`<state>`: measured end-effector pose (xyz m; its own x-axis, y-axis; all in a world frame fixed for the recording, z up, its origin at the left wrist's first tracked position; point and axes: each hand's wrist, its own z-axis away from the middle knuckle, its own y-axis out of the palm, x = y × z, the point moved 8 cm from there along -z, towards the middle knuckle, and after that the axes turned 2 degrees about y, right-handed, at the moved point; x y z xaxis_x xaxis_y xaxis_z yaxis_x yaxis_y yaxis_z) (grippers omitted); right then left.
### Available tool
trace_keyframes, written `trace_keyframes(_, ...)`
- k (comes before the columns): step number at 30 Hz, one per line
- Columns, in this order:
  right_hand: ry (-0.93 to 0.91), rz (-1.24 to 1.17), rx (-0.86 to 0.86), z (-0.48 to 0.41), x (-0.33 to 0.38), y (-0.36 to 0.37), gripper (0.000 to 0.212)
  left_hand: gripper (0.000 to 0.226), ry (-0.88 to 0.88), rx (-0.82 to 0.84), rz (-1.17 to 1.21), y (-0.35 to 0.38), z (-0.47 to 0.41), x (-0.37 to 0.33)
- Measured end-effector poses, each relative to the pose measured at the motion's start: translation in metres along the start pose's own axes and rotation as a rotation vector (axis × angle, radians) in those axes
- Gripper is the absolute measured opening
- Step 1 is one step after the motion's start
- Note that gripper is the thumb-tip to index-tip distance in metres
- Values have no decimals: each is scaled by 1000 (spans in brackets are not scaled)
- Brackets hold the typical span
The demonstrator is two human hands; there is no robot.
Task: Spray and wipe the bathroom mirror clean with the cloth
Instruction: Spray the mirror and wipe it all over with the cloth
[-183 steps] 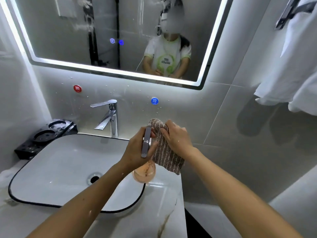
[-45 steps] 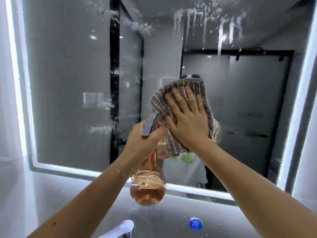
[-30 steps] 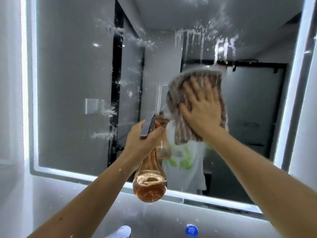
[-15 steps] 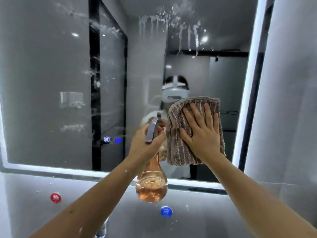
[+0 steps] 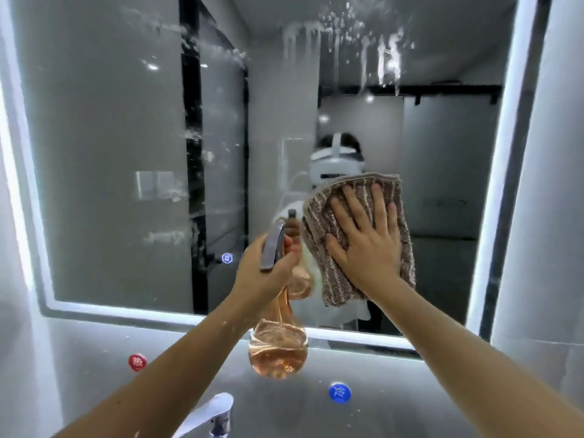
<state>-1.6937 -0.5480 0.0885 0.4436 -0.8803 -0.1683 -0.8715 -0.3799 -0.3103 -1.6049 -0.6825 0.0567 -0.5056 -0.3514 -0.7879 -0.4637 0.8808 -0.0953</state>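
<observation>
The lit bathroom mirror [image 5: 110,137] fills most of the head view, with white foam streaks running down near its top right and smears along its middle. My right hand [image 5: 366,245] lies flat, fingers spread, pressing a brown striped cloth [image 5: 322,222] against the glass at centre right. My left hand [image 5: 268,273] grips the neck of a clear spray bottle [image 5: 278,352] holding amber liquid, just left of the cloth, its grey trigger head up against the mirror.
A chrome faucet [image 5: 205,415] pokes up at the bottom centre. On the grey wall under the mirror sit a red round sticker [image 5: 137,362] and a blue one [image 5: 340,392]. The mirror's glowing frame [image 5: 502,172] ends close to the right wall.
Over the last second my right hand has slid the cloth down the glass from the upper streaks to the mid-right area. The view has swung slightly. The bottle stays in my left hand.
</observation>
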Motion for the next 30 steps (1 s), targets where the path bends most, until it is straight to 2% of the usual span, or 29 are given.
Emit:
trace_keyframes(3,-59,-42,-21,-20,68,9,60,4,17,-84,-30,-60,-6,9)
trace_keyframes(6,-110,-60,-46,-43,142,17,60,33,10,-110,-6,-123,-12,19)
trace_keyframes(8,-130,-64,-58,-60,190,22,60,41,-11,-120,-11,-164,-18,28)
trace_keyframes(13,-164,-29,-78,-91,299,37,59,19,20,-214,-52,-264,-29,53)
trace_keyframes(16,-209,-10,-65,-96,344,46,61,23,37,-258,-43,-308,-30,66)
trace_keyframes(20,-249,13,-46,-98,360,52,62,11,44,-254,-38,-339,-35,82)
trace_keyframes(24,-305,-8,-16,-98,351,48,62,11,54,-229,-58,-334,-38,84)
trace_keyframes(28,-300,1,13,-95,328,42,62,28,92,-206,-37,-310,-39,70)
trace_keyframes(30,-270,9,0,-91,310,39,62,29,100,-192,-27,-295,-38,64)
